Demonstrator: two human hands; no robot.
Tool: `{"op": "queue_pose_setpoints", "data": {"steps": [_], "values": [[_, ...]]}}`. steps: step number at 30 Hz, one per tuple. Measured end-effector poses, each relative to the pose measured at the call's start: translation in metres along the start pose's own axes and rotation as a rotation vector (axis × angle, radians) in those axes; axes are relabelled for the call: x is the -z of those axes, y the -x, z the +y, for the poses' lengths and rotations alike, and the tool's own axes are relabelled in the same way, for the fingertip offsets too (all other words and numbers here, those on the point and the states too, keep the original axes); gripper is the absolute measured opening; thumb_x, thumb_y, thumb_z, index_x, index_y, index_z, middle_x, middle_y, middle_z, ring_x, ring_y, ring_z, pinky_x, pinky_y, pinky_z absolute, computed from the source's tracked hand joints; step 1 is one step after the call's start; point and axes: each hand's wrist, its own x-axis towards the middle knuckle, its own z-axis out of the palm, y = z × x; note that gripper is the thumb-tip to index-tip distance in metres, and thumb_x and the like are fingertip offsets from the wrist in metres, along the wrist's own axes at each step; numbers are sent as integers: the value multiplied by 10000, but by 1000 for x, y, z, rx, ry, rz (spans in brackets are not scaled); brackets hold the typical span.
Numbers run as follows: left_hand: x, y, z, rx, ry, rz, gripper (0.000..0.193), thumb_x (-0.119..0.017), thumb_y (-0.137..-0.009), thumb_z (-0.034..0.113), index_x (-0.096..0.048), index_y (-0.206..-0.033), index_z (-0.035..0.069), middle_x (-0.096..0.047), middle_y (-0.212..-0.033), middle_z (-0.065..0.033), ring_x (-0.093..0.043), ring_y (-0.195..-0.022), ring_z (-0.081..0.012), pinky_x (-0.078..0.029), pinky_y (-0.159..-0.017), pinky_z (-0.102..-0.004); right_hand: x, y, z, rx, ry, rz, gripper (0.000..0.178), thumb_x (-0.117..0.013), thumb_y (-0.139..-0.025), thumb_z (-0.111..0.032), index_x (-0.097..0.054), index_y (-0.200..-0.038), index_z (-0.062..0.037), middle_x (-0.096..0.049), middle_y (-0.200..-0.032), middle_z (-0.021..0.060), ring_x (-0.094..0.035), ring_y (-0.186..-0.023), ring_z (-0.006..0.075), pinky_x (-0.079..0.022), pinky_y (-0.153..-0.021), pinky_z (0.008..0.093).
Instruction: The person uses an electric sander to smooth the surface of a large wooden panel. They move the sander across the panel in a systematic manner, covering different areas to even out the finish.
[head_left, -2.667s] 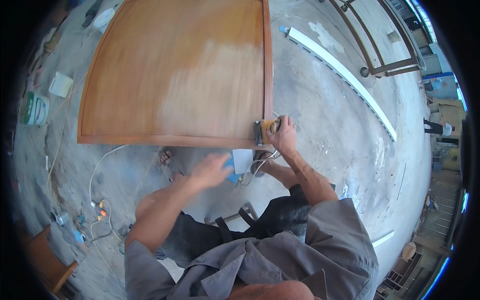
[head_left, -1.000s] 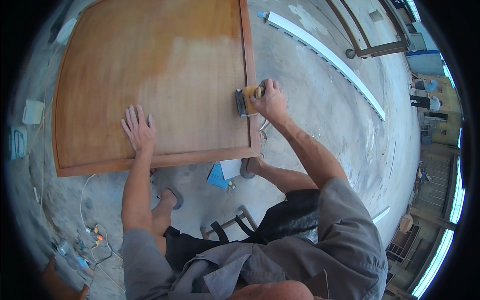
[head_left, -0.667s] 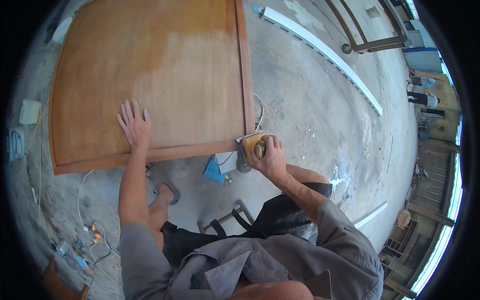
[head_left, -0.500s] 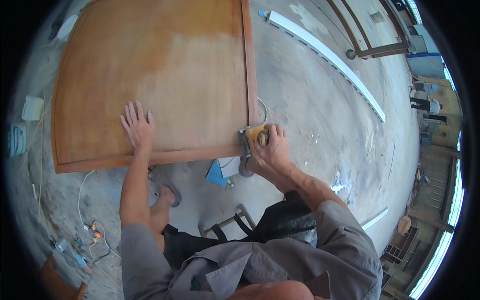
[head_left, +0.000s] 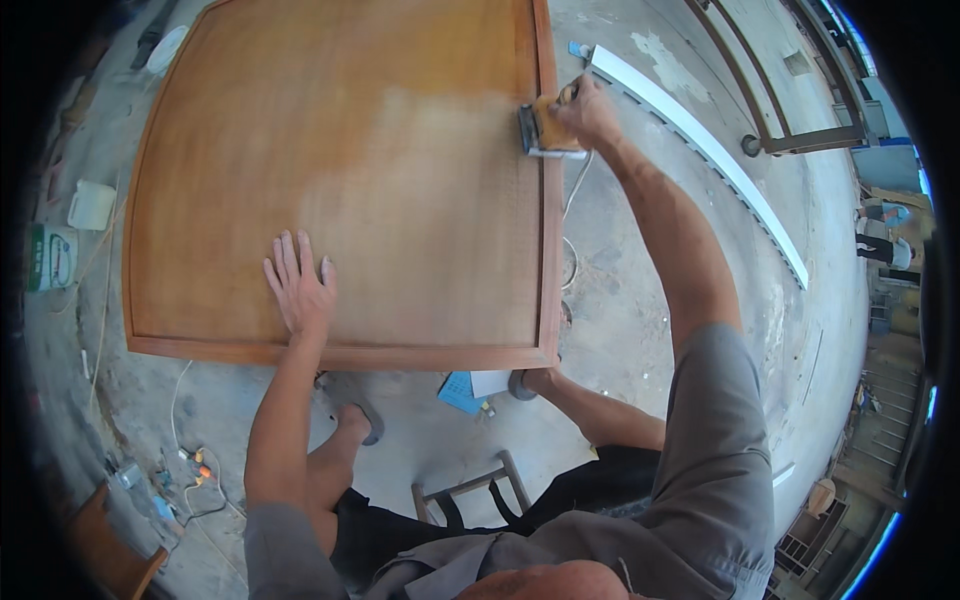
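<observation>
A large wooden panel [head_left: 420, 220] with a raised frame lies before me, orange-brown at the far and left parts and paler toward the near right. My left hand [head_left: 302, 292] rests flat on its near left part, fingers spread. Out at the far right, my right hand [head_left: 590, 115] grips a yellow electric sander [head_left: 548, 124] by its top. The sander's grey pad sits over the panel's right frame rail [head_left: 550, 230]. A pale cord [head_left: 578, 185] hangs from the sander beside the panel's right edge.
A long white strip [head_left: 700, 150] lies on the floor at right, near a wooden frame on wheels [head_left: 800, 140]. White buckets [head_left: 92, 205] stand at left. Cords with an orange connector [head_left: 203, 470] lie lower left. A stool [head_left: 480, 485] is below me. People [head_left: 885, 235] are far right.
My right hand has carried the sander from the panel's near right corner far up along the right rail. My left hand stays flat on the panel. The whole view has shifted slightly.
</observation>
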Motion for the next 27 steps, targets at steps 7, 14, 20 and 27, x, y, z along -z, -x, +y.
{"op": "queue_pose_setpoints", "data": {"steps": [7, 14, 20, 27], "values": [[5, 3, -2, 24, 19, -25, 635, -582, -992, 342, -437, -1551, 79, -379, -1618, -186, -310, -1519, -342, -184, -1258, -560, 0, -18, -10, -4, 9, -11, 627, -763, -802, -438, -579, -1257, -47, -603, -1306, 232, -618, -1186, 438, -518, -1000, 489], [1, -6, 14, 3, 68, 14, 625, -592, -988, 338, -459, -1533, 61, -400, -1603, -195, -295, -1526, -342, -175, -1261, -562, -1, 112, 8, 30, -56, 14, 578, -789, -765, -356, -541, -1201, -69, -583, -1242, 241, -582, -1130, 519, -519, -950, 560], [-5, 2, -5, 41, -9, -16, 615, -618, -958, 387, -531, -1468, 54, -454, -1563, -180, -359, -1482, -342, -210, -1250, -560, 6, 232, -12, 45, -66, 9, 512, -820, -764, -255, -569, -1163, -56, -603, -1154, 221, -600, -1069, 461, -515, -912, 524], [4, 0, -17, 72, 118, -54, 727, -593, -965, 439, -402, -1552, 55, -352, -1618, -201, -283, -1510, -394, -190, -1250, -578, -3, 314, -37, 22, -228, -73, 573, -836, -758, -217, -565, -1218, -11, -604, -1162, 247, -625, -1072, 430, -524, -917, 489]]}}
